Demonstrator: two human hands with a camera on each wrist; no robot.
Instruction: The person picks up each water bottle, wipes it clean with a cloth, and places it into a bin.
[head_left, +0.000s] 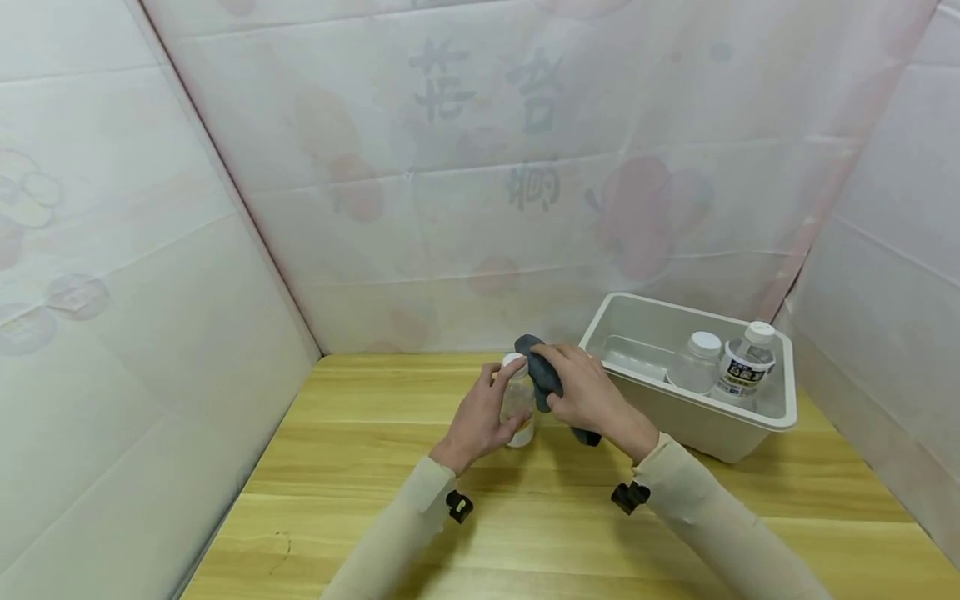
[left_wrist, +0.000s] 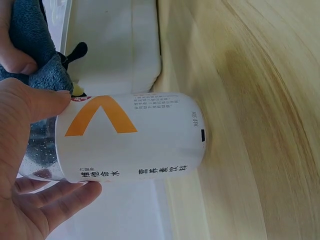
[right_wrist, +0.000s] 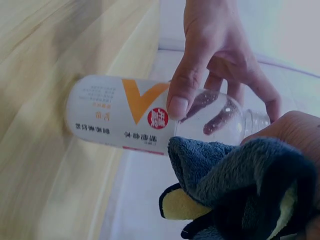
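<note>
A clear plastic drink bottle (head_left: 517, 402) stands upright on the wooden table, with a white cap and a white label bearing an orange V mark (right_wrist: 134, 100). My left hand (head_left: 480, 417) grips it around the upper body, thumb on one side and fingers on the other. Droplets speckle the clear part above the label (left_wrist: 130, 135). In my right hand (head_left: 588, 392) is a grey-blue plush cloth (head_left: 545, 379), held against the bottle's upper right side. Dark edging and a yellow patch show on the cloth (right_wrist: 225, 165) in the right wrist view.
To the right stands a pale grey plastic bin (head_left: 675, 429). Inside it are a clear bottle with a white cap (head_left: 693, 371) and a labelled white-capped bottle (head_left: 745, 371). Printed fabric walls (head_left: 450, 275) enclose the table (head_left: 360, 467) at the back and sides.
</note>
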